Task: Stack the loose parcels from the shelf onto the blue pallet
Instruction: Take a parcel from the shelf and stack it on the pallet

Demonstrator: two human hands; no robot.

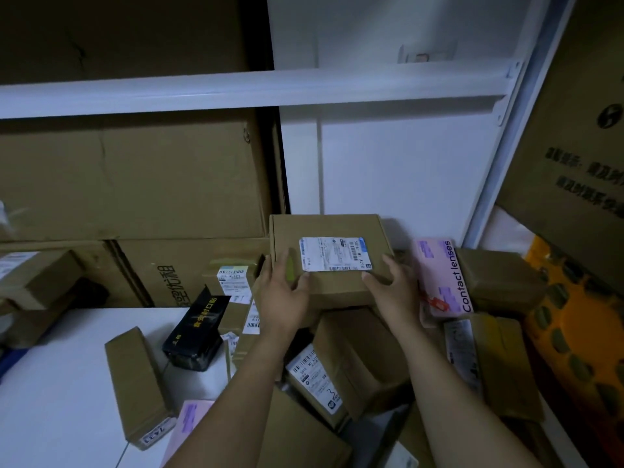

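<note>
A flat brown cardboard parcel (332,228) with a white shipping label lies on top of a heap of parcels on the white shelf (60,383). My left hand (282,293) grips its left near edge, thumb on top. My right hand (393,287) grips its right near corner, fingers curled over the top. Beneath and around it lie several loose brown parcels (361,359). The blue pallet is not in view.
A pink "Contact lenses" box (442,275) leans right of the held parcel. A black box (196,332) and a long brown parcel (135,383) lie on the shelf to the left. Large cartons (135,177) fill the back left. An orange crate (574,339) stands at right.
</note>
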